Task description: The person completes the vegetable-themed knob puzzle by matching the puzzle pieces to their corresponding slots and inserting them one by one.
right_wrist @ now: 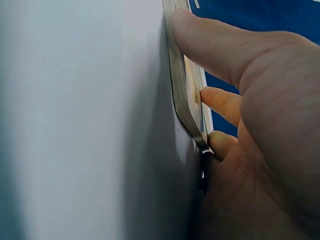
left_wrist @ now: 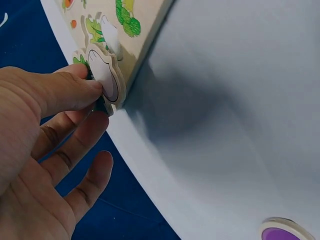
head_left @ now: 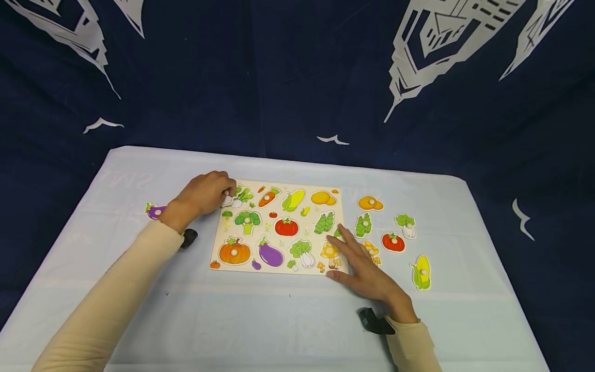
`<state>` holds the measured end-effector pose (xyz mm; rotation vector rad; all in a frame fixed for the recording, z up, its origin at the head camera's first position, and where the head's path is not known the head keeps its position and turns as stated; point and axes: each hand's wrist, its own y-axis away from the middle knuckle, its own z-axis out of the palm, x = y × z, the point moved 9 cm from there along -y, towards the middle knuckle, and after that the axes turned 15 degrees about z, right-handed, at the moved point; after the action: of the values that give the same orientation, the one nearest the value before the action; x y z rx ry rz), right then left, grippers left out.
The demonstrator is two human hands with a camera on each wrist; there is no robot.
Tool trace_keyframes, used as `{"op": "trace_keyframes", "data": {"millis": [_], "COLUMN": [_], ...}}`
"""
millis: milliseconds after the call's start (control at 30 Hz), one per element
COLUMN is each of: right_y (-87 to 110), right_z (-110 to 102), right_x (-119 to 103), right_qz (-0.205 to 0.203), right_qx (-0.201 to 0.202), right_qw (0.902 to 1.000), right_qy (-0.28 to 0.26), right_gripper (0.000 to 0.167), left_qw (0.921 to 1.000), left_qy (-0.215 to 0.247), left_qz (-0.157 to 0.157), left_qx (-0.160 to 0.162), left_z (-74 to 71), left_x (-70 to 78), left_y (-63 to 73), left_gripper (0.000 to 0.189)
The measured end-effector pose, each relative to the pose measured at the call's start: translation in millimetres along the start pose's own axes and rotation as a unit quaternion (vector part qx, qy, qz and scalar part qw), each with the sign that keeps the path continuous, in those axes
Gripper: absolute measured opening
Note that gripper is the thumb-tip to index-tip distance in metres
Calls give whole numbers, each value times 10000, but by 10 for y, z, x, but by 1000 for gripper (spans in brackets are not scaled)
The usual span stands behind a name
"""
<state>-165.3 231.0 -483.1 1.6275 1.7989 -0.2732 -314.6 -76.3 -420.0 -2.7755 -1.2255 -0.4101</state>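
One vegetable piece (left_wrist: pixel 107 76) in left fingers (left_wrist: pixel 91 127)

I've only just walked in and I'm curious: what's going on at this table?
A person's left hand pinches a white vegetable piece at the far left corner of a wooden puzzle board, while their right hand rests at the board's right edge. The pumpkin, broccoli and carrot pieces sit in the board. An eggplant piece lies loose to the left; the tomato and corn are among those loose to the right.
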Motion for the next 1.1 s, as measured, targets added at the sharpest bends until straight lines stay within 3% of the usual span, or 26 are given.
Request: {"op": "trace_keyframes", "data": {"millis": [500, 1100], "right_y": [11, 10], "right_z": [-6, -17], "right_x": [2, 7], "right_qz": [27, 44], "right_qx": [-18, 36], "right_qw": [10000, 10000], "right_qy": [-68, -4], "right_gripper": [81, 81], "left_qw": [9998, 9997], "left_qy": [14, -18], "left_qz": [187, 188], "left_qx": [-77, -136], "left_z": [54, 123], "left_x": [158, 159], "left_y": [-141, -180], "left_gripper": [15, 15]}}
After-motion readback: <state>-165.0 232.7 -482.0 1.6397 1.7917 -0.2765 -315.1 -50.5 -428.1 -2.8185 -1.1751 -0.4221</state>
